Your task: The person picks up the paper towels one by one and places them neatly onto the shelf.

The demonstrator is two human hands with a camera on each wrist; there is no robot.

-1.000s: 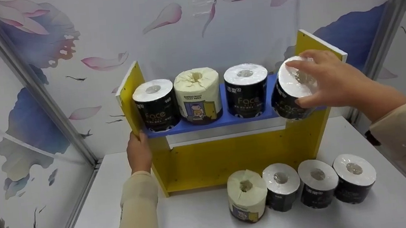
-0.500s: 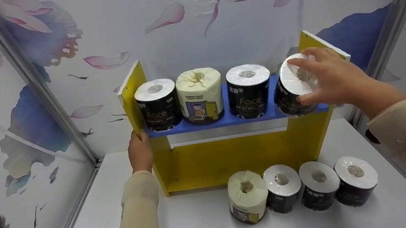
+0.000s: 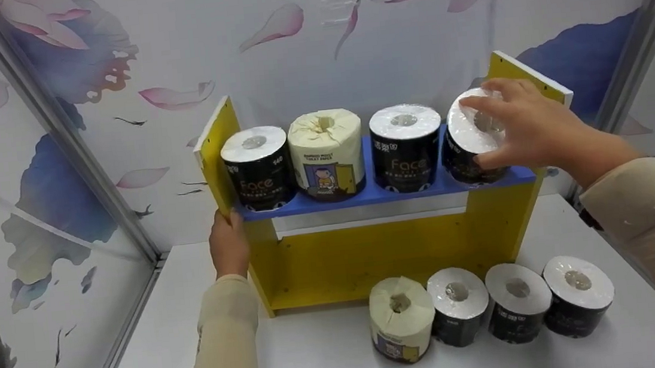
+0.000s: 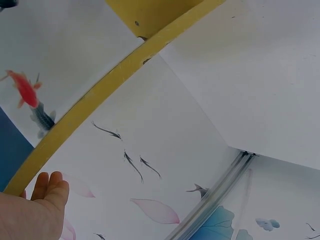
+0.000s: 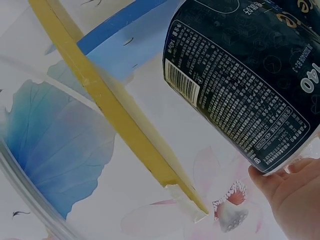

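A small yellow rack (image 3: pixel 370 252) with a blue shelf board (image 3: pixel 329 204) stands on the white table. My left hand (image 3: pixel 229 244) grips the front edge of its left side panel (image 3: pixel 218 155), just below the blue board; in the left wrist view that hand (image 4: pixel 42 210) is at the yellow edge (image 4: pixel 95 100). Spread over the top of a black-wrapped toilet roll (image 3: pixel 473 164), my right hand (image 3: pixel 529 122) holds it, tilted, at the board's right end. The right wrist view shows the roll's printed side (image 5: pixel 240 85). Left of it stand two black rolls (image 3: pixel 407 149) (image 3: pixel 257 169) and a cream-wrapped roll (image 3: pixel 328 157).
In front of the rack, a cream-wrapped roll (image 3: pixel 402 321) and three black-wrapped rolls (image 3: pixel 458 306) (image 3: pixel 519 304) (image 3: pixel 578 295) stand in a row on the table (image 3: pixel 308 360). The right side panel (image 3: pixel 527 77) rises close to my right hand. Flower-printed walls (image 3: pixel 170 43) enclose the table.
My right hand has brought the tilted roll back and slightly down onto the blue board, nearer the roll to its left. My left hand stays on the side panel. The view has shifted slightly.
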